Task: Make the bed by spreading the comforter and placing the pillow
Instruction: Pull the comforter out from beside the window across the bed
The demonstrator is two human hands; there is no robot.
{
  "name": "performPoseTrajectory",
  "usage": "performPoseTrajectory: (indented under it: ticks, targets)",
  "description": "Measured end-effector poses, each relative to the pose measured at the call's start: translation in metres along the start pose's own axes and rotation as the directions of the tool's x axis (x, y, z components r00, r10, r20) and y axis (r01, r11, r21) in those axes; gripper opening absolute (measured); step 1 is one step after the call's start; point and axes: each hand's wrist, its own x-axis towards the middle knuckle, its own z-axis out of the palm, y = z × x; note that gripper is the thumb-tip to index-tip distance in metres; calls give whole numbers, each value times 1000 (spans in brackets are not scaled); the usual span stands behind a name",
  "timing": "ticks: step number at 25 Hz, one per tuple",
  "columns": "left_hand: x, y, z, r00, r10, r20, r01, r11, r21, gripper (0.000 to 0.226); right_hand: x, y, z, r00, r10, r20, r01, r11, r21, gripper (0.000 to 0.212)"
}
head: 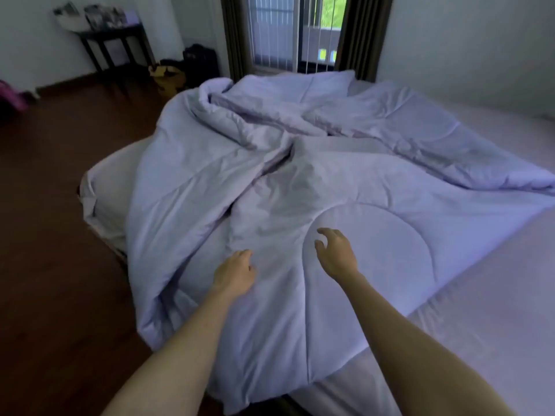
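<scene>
So the comforter is bunched across the bed, mattress bare on the right. Left hand and right hand hover over its near edge, fingers loosely curled, holding nothing, probably lining up a grab. No pillow that I can see.

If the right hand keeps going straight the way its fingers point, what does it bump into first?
Most likely the comforter. The right hand hovers open just over it, fingers curled forward and down toward the raised, wrinkled fold ahead. Depth is hard to judge from one view.
</scene>
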Motion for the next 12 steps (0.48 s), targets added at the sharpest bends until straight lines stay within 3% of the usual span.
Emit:
performPoseTrajectory:
  ticks: [3,6,12]
  targets:
    - [8,-18,20,994,-110,24,111,992,-62,33,-1,16,21,998,-7,67,23,970,-243,52]
    - [27,-31,33,962,-263,66,271,944,-187,42,-6,35,39,990,-20,141,75,913,-400,59]
    - [63,-30,32,865,-487,121,488,759,-431,79,-10,53,44,984,-86,158,147,892,-427,60]
